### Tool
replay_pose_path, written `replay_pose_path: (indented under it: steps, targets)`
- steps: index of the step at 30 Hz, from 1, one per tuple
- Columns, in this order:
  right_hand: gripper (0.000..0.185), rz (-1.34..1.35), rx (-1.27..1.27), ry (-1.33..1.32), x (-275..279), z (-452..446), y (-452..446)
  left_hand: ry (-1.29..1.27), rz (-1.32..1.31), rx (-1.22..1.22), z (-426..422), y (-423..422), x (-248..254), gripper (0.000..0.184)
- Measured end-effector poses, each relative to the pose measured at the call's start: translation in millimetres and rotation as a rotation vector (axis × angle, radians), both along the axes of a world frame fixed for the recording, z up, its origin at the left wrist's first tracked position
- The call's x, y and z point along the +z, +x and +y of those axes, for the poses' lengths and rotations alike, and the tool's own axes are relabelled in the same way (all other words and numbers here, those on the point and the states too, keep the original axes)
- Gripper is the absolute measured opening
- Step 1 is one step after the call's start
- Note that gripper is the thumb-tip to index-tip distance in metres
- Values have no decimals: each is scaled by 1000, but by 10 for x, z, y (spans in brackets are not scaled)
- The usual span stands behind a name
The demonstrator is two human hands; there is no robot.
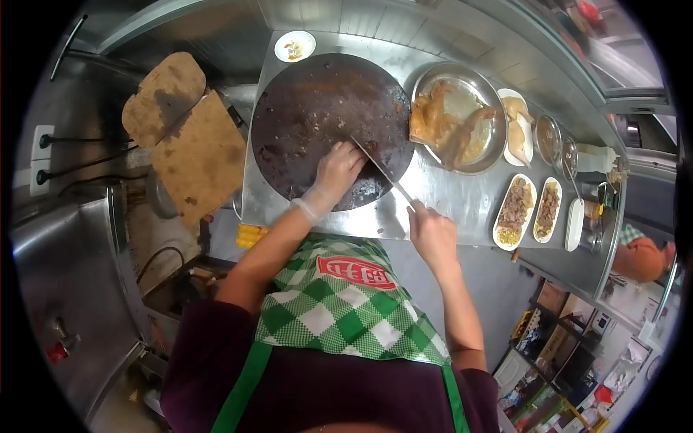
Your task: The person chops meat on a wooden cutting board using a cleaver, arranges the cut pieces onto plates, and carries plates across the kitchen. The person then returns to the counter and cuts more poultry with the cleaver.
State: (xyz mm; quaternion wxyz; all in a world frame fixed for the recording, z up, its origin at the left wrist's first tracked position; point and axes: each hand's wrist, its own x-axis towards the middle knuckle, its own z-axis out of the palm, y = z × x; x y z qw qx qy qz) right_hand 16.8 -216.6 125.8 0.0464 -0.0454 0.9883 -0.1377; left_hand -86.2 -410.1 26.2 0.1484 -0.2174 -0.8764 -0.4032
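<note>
A large round dark chopping board point(317, 101) lies on the steel counter in front of me, with scraps and wet patches on it. My left hand point(339, 173), in a clear plastic glove, rests on its near part with fingers bent and pressed together. Whatever may be under those fingers is hidden. My bare right hand point(433, 234) is closed around the handle of a knife point(380, 166). The blade slants across the board, seen nearly edge-on, just right of my left fingertips.
To the right, a round steel tray point(498, 148) holds browned meat pieces point(433, 115). Beyond it are a white dish with pale meat point(517, 137) and two oval dishes of chopped meat point(515, 209) point(548, 209). A small white plate point(294, 46) sits behind the board. Stained cardboard point(198, 151) is at left.
</note>
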Motion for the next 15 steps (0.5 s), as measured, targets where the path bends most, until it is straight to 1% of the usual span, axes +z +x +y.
replay_pose_path:
  steps: [3,6,12,15]
  targets:
    - [18,-95,-14,50,20,30,12,51,10,4,10,35,-67,12]
    - [15,-68,-20,60,69,77,21,98,-22,43,58,42,-91,11]
    - [11,-97,53,109,166,122,-76,-50,-37,121,134,-4,-18,18]
    - [7,-3,148,91,207,177,-80,-98,-69,122,124,1,-66,21]
